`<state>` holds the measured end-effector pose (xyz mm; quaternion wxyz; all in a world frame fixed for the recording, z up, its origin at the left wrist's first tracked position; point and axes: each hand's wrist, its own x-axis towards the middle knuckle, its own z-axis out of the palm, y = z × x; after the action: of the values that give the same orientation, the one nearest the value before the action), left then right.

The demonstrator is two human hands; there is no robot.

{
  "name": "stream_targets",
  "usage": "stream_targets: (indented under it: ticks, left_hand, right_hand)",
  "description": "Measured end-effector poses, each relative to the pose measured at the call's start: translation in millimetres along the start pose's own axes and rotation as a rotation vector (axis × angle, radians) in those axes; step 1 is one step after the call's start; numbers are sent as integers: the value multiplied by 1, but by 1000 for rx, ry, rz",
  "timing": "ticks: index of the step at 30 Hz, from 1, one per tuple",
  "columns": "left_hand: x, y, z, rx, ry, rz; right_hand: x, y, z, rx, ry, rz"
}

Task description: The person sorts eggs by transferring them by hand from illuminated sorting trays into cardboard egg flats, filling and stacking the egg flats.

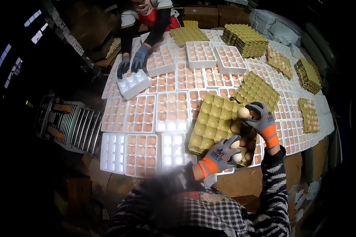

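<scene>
My right hand, in a grey and orange glove, is closed around a pale egg above a dark tray that holds several eggs. My left hand, gloved the same way, reaches over the near left part of that tray, with its fingers bent at a pale egg. Beside them on the left lies a yellow-green pulp tray with bare cups. Another pulp tray rests just beyond my right hand.
White foam trays of eggs cover much of the table. Across it, a co-worker's gloved hands hold a white foam tray. Stacked pulp trays stand at the back right. A roller conveyor is at the left.
</scene>
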<state>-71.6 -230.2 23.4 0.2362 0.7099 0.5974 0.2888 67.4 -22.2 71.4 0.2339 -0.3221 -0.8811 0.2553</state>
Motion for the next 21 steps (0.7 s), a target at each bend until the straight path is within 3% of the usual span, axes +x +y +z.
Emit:
stream_targets:
  ticks: [2,4,5,6,7,8,12,13,15,17,18,19,21]
  left_hand:
    - [-49,-16,-21,-171,131,-29]
    - [-107,-48,-40,-289,329,-54]
    - [-134,-53,-59,-476,353,-292]
    - [-165,-82,-61,-784,420,-394]
    - [-192,-88,-85,-1180,359,-579]
    - [-226,-117,-77,-1316,459,-443]
    - [-267,-131,-94,-1481,633,-726]
    - [-272,-138,-96,-1434,586,-653]
    - [-279,-155,-94,-1397,525,-574]
    - [-274,-167,-92,-1550,566,-528]
    - [-269,-176,-95,-1789,620,-727]
    - [-261,-186,-94,-1799,599,-718]
    - [-244,-210,-86,-1504,513,-639]
  right_hand:
    - [-20,-57,17,285,-28,-90]
    - [-34,-104,45,375,-156,-175]
    - [-38,-117,69,358,-208,-249]
    - [-44,-133,89,270,-331,-194]
    - [-48,-155,107,220,-430,-129]
    - [-49,-165,136,164,-475,-147]
    - [-62,-181,245,-361,-548,-282]
    - [-64,-177,271,-464,-571,-269]
    - [-65,-168,299,-519,-618,-248]
    - [-70,-159,305,-530,-655,-228]
    - [-73,-154,307,-545,-649,-213]
    - [-75,-152,304,-488,-573,-126]
    - [-84,-141,307,-441,-483,-25]
